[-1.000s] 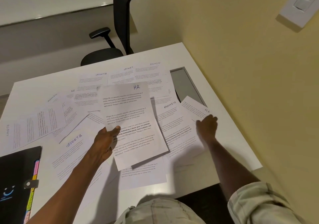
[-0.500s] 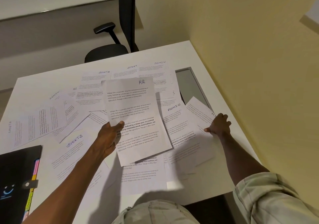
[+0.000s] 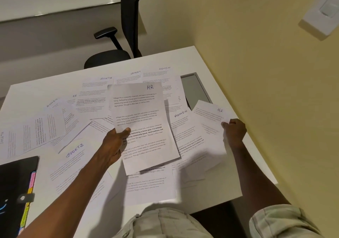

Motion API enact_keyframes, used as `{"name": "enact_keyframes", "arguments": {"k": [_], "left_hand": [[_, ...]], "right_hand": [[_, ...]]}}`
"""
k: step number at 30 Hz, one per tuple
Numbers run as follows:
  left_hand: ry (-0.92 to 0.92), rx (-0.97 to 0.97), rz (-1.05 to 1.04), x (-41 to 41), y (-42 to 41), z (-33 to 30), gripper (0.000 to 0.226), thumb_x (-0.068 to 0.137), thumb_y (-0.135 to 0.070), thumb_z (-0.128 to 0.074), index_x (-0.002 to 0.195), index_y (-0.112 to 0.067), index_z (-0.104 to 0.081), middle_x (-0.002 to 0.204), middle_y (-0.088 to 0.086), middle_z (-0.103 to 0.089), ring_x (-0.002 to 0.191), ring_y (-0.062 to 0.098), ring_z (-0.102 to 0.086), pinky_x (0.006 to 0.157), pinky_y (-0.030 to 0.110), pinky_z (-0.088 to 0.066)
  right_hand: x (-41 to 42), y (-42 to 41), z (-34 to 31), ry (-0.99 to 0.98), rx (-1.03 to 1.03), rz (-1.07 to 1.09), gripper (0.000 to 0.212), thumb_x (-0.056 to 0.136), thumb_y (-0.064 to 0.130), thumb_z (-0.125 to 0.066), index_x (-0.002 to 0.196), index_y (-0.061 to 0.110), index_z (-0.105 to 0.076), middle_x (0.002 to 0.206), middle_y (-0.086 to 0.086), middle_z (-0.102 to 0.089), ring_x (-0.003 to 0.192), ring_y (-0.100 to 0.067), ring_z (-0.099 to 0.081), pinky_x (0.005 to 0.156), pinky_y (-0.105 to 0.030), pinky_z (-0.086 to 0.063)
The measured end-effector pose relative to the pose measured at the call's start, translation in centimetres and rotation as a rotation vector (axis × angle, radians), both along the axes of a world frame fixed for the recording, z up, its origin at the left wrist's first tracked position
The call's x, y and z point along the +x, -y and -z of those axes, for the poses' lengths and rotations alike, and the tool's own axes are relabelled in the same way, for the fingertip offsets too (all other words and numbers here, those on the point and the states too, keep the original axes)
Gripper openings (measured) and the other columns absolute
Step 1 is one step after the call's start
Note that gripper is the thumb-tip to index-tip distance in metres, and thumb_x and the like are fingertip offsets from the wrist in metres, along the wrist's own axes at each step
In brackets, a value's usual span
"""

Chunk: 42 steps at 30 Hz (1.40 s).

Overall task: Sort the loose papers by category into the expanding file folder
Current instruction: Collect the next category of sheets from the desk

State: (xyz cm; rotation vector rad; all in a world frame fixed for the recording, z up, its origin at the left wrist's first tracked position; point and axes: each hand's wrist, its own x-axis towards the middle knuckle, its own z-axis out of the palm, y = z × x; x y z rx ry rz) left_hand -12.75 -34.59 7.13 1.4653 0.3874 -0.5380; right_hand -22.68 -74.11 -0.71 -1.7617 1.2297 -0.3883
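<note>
Black and closed with a snap strap, the expanding file folder lies at the near left corner of the white desk, with coloured index tabs showing along its right edge. Loose printed papers cover most of the desk from there rightward, overlapping at many angles. A sheet headed SPORTS lies just right of the folder, and farther back on the left a sheet headed ADMIN sits tilted among others. Along the far side lie more sheets marked SPORTS, SPORT and ADMIN.

Near the middle, the left hand holds up a sheet headed HR, lifted above the papers under it. The thumb lies on the front face near the sheet's left edge and the other fingers are hidden behind the page, so the hand pinches it. Its shadow falls on the sheets below.

To the right of that, another ADMIN sheet lies flat on the desk. Farther right, the right hand grips a second HR sheet at its right edge, fingers curled round the paper; whether that sheet is off the desk cannot be told. Behind it a grey rectangular opening is set in the desk top. A black office chair stands beyond the far edge, and a yellow wall runs along the right side.
</note>
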Motion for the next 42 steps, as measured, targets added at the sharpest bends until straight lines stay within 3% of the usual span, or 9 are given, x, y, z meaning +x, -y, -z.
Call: {"name": "enact_keyframes", "arguments": {"k": [2,5,11,13,15,23,30,36,42], "left_hand": [[0.012,0.004,0.006,-0.1,-0.1,-0.6,0.033,0.096,-0.011,-0.062,0.128,-0.007,-0.060,0.111,0.006,-0.069,0.100,0.025,-0.063,0.096,0.036,-0.047],[0.048,0.015,0.010,-0.4,0.0,-1.7,0.030,0.096,-0.011,-0.062,0.125,-0.007,-0.060,0.087,-0.001,-0.067,0.069,0.010,-0.059,0.064,0.021,-0.048],[0.106,-0.017,0.019,-0.8,0.2,-3.1,0.036,0.099,-0.003,-0.055,0.134,0.002,-0.053,0.066,-0.007,-0.062,0.047,0.000,-0.055,0.052,0.015,-0.055],[0.130,-0.021,0.003,-0.7,0.2,-3.6,0.031,0.099,-0.001,-0.053,0.130,-0.006,-0.055,0.082,-0.001,-0.064,0.063,0.007,-0.060,0.063,0.019,-0.058],[0.156,-0.007,-0.015,-0.4,0.1,-4.0,0.028,0.099,-0.001,-0.053,0.126,-0.007,-0.057,0.087,0.003,-0.063,0.071,0.015,-0.056,0.053,0.020,-0.054],[0.183,-0.007,-0.084,1.0,-0.8,-5.9,0.016,0.100,-0.004,-0.052,0.111,-0.009,-0.062,0.077,0.004,-0.053,0.055,0.013,-0.044,0.043,0.022,-0.039],[0.144,-0.099,0.022,0.6,-1.9,-7.8,0.024,0.100,-0.004,-0.053,0.120,-0.013,-0.063,0.091,0.002,-0.067,0.077,0.016,-0.056,0.064,0.026,-0.049],[0.059,-0.216,0.294,-0.9,-2.3,-8.7,0.036,0.095,-0.002,-0.058,0.130,-0.006,-0.061,0.126,0.018,-0.066,0.117,0.037,-0.063,0.101,0.058,-0.047],[-0.063,-0.346,0.274,-3.2,-2.6,-9.0,0.033,0.090,0.007,-0.054,0.120,0.000,-0.067,0.119,0.024,-0.068,0.099,0.037,-0.070,0.084,0.048,-0.059]], "right_hand": [[0.3,-0.3,-2.3,0.095,-0.024,0.018,0.019,0.076,0.012,-0.070,0.066,0.009,-0.053,0.065,0.003,-0.054,0.062,-0.018,-0.050,0.059,-0.024,-0.037],[0.6,-1.1,-6.2,0.181,-0.147,-0.030,0.014,0.085,0.017,-0.068,0.093,0.007,-0.064,0.084,0.000,-0.063,0.074,-0.016,-0.058,0.061,-0.019,-0.039],[0.6,-3.6,-12.5,0.423,-0.346,-0.124,0.011,0.091,0.016,-0.064,0.094,0.006,-0.060,0.075,0.009,-0.058,0.065,0.008,-0.054,0.056,-0.003,-0.036],[0.6,-4.3,-14.4,0.488,-0.401,-0.148,0.009,0.091,0.015,-0.063,0.093,0.007,-0.059,0.073,0.016,-0.056,0.066,0.009,-0.054,0.056,-0.005,-0.036],[0.6,-5.2,-16.5,0.535,-0.457,-0.174,0.008,0.092,0.013,-0.062,0.093,0.007,-0.058,0.073,0.016,-0.056,0.067,0.009,-0.054,0.057,-0.005,-0.035],[0.8,-9.4,-25.0,0.726,-0.526,-0.341,0.011,0.095,0.012,-0.056,0.100,0.009,-0.066,0.082,0.009,-0.065,0.069,0.003,-0.054,0.062,-0.014,-0.040],[3.2,-11.4,-28.4,0.781,-0.132,-0.437,0.012,0.089,0.014,-0.064,0.087,0.002,-0.065,0.070,-0.008,-0.061,0.065,-0.012,-0.050,0.061,-0.025,-0.039],[6.3,-15.1,-24.8,0.507,-0.174,-0.474,0.030,0.087,0.023,-0.066,0.063,0.013,-0.050,0.055,0.010,-0.044,0.052,-0.007,-0.037,0.050,-0.023,-0.031],[6.2,-18.6,-21.6,0.312,-0.142,-0.444,0.027,0.096,0.029,-0.058,0.114,0.009,-0.055,0.106,-0.003,-0.060,0.080,-0.011,-0.053,0.056,-0.013,-0.034]]}}
